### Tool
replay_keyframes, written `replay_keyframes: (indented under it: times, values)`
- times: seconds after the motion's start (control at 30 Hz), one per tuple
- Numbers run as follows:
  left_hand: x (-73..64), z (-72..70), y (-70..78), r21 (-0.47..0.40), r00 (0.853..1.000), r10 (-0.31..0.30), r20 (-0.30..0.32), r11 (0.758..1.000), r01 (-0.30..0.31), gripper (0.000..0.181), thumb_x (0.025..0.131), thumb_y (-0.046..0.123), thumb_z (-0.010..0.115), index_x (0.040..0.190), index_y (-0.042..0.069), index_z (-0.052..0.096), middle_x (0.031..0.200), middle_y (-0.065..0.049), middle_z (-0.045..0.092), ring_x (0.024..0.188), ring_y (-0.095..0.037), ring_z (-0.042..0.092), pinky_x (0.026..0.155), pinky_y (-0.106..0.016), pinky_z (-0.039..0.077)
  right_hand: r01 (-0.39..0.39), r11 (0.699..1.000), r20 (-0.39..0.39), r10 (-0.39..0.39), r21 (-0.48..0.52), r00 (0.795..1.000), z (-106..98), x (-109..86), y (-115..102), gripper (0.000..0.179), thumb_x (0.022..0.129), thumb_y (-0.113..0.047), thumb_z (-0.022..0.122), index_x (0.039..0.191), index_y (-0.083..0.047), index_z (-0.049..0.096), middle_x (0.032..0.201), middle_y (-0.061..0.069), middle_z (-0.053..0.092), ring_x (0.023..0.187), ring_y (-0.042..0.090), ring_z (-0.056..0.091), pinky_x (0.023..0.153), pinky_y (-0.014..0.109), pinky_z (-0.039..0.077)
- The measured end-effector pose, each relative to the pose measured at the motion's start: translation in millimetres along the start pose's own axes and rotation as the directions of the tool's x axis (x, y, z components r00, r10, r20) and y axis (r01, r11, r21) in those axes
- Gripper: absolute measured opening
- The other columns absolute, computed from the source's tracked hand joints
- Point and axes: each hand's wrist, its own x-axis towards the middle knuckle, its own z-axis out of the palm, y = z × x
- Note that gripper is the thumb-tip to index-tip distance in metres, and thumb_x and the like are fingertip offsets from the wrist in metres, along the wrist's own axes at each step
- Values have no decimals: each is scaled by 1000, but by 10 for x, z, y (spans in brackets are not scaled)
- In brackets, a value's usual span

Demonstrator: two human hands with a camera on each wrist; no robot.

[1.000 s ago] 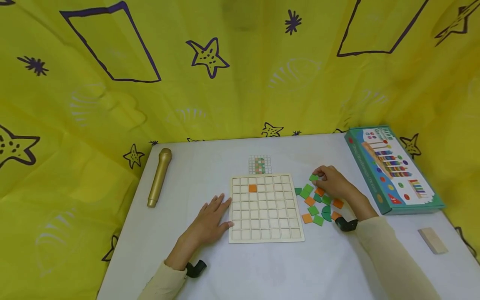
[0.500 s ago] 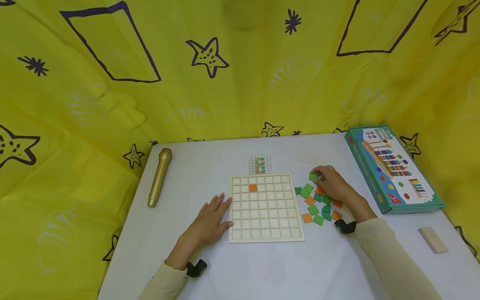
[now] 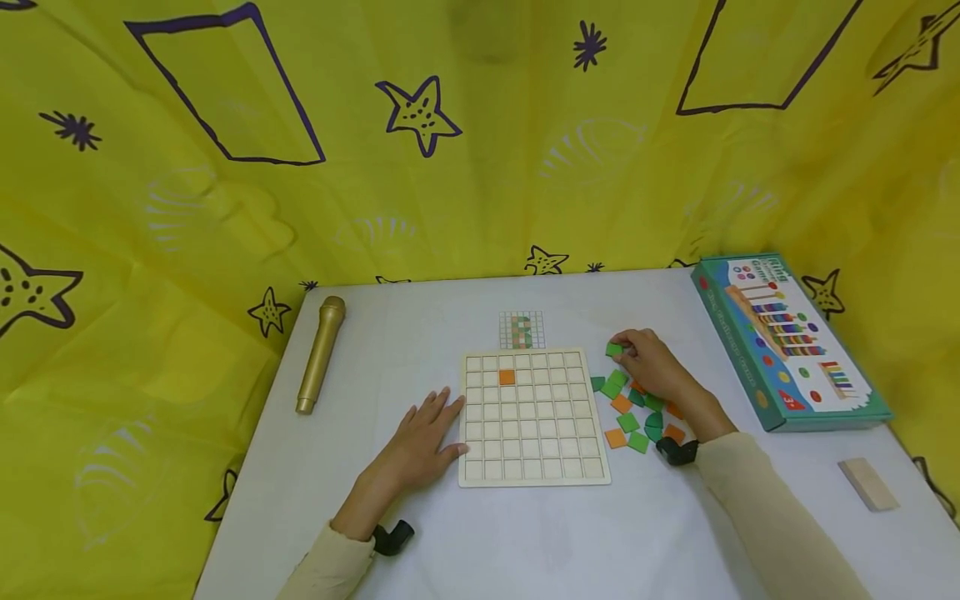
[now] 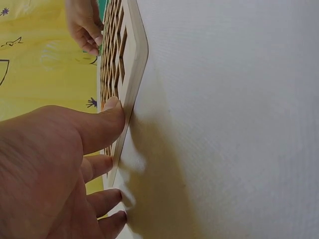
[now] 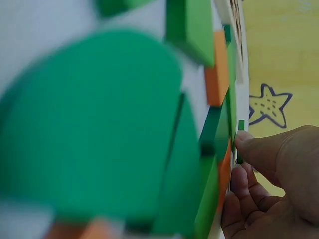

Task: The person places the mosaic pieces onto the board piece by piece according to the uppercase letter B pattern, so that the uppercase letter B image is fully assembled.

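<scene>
A light wooden grid board lies mid-table, with one orange square tile in a cell of its second row. Along the board's left edge my left hand rests with fingers spread; in the left wrist view its thumb touches the rim. Past the board's far right corner, my right hand pinches a light green square tile between thumb and fingertips. Under and beside that hand lie several loose tiles, among them an orange square and a dark green rounded piece, large and blurred in the right wrist view.
A small printed pattern card lies behind the board. To the left is a gold microphone. At the right stand a green game box and a small wooden block. A yellow curtain hangs behind the table.
My right hand has shifted a little left toward the board, carrying the green tile away from the pile. The left hand stays at the board's edge.
</scene>
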Motion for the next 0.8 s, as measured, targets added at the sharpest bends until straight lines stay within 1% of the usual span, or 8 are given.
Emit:
replay_keyframes:
  times: [0.2, 0.47, 0.57, 0.63, 0.7, 0.8]
  values:
    - [0, 1, 2, -2, 1000, 3, -2, 1000, -3, 75, 104, 43, 65, 167, 15, 34, 175, -15, 22, 162, -39, 18, 128, -63, 18, 58, 998, -2, -58, 27, 998, 127, 24, -208, 33, 109, -7, 56, 138, 8, 57, 130, 28, 52, 110, 37, 57, 100, 54, 49]
    - [3, -11, 15, 10, 1000, -1, 0, 1000, 1, 75, 104, 43, 65, 167, 16, 33, 175, -14, 21, 162, -38, 18, 128, -62, 18, 139, 990, 62, -141, 39, 988, 406, 48, -544, 32, 108, -10, 60, 138, 3, 59, 128, 21, 54, 106, 29, 58, 96, 47, 51]
    - [4, -15, 20, 6, 1000, -2, -4, 1000, 2, 75, 104, 43, 65, 167, 16, 34, 175, -15, 22, 162, -38, 18, 128, -63, 18, 138, 989, 94, -142, 45, 985, 525, 61, -637, 32, 108, -14, 62, 138, -3, 61, 130, 16, 56, 108, 25, 59, 97, 45, 51]
    - [1, -15, 21, 3, 1000, -1, -4, 1000, 1, 75, 104, 42, 66, 166, 15, 34, 175, -15, 23, 162, -39, 19, 128, -63, 18, 142, 989, 115, -147, 49, 982, 596, 73, -692, 32, 108, -17, 62, 138, -6, 61, 132, 13, 56, 110, 25, 60, 100, 45, 48]
    - [-1, -14, 20, 2, 1000, -3, 0, 1000, 3, 75, 104, 42, 65, 166, 15, 34, 175, -15, 23, 162, -39, 19, 128, -63, 18, 159, 986, 125, -163, 46, 979, 650, 89, -747, 31, 107, -17, 63, 137, -7, 61, 132, 12, 57, 111, 25, 60, 102, 47, 44]
    - [-1, -16, 18, 7, 1000, -4, 6, 1000, 4, 75, 104, 43, 65, 167, 15, 33, 175, -15, 22, 162, -39, 18, 128, -63, 19, 203, 979, 122, -204, 25, 971, 704, 122, -825, 27, 106, -16, 65, 131, -7, 63, 129, 12, 60, 111, 27, 61, 103, 53, 38]
